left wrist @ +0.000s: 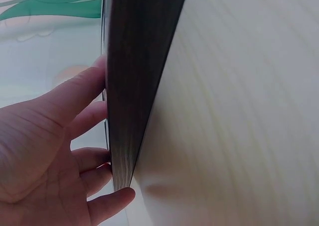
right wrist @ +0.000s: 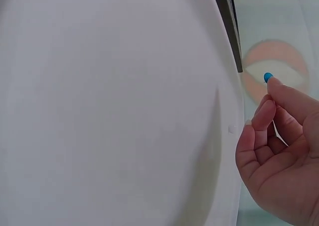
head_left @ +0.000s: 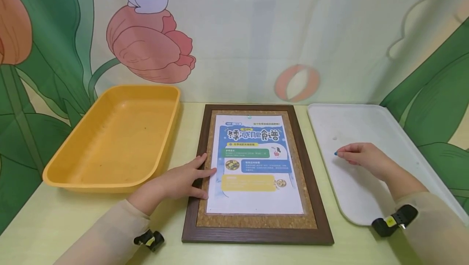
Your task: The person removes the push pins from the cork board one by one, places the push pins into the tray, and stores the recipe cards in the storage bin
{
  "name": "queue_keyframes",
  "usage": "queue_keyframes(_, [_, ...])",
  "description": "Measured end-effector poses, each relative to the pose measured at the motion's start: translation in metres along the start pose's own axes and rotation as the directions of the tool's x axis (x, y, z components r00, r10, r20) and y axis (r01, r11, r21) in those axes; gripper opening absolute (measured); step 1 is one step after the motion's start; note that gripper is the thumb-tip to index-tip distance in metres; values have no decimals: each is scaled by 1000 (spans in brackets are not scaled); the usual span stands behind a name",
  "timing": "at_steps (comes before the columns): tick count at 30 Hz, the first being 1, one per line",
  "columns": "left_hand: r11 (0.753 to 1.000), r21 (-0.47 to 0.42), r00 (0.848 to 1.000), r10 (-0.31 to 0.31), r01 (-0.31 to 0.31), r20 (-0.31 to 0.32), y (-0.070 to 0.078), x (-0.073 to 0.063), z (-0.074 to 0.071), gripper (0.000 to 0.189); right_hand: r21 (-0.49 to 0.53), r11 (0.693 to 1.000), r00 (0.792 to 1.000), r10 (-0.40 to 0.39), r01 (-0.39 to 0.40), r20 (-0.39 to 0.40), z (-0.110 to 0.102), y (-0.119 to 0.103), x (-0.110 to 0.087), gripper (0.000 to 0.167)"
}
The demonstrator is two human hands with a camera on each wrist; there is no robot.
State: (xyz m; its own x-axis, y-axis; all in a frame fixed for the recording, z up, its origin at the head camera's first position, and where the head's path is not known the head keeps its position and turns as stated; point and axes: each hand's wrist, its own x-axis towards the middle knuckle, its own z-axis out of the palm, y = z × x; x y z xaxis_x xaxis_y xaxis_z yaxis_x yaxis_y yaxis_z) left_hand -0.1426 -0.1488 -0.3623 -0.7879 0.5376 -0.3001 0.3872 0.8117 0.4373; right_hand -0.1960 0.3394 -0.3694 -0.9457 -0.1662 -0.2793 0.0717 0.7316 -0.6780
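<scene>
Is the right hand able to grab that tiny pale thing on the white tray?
Probably yes: nothing visible stands between the right hand and the tiny pale thing on the white tray. But the little blue thing it's pinching might get in the way.

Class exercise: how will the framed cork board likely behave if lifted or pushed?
The framed cork board would probably stay stiff when lifted, since a brown frame borders every side. Pushed, it would likely slide rather than roll or tip, as it lies flat on the table. Its printed sheet, with a greenish pin at its top, may come along.
</scene>
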Motion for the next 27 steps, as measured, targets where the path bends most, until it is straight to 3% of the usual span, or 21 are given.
queue_keyframes(20, [1000, 2, 1000, -22, 22, 7, 0, 1, 3, 72, 20, 999, 999, 41, -41, 20, -22, 11, 17, 52])
queue_keyframes(27, [1000, 3, 1000, -2, 2, 5, 0, 2, 3, 72, 8, 997, 997, 75, -76, 15, -25, 16, 23, 51])
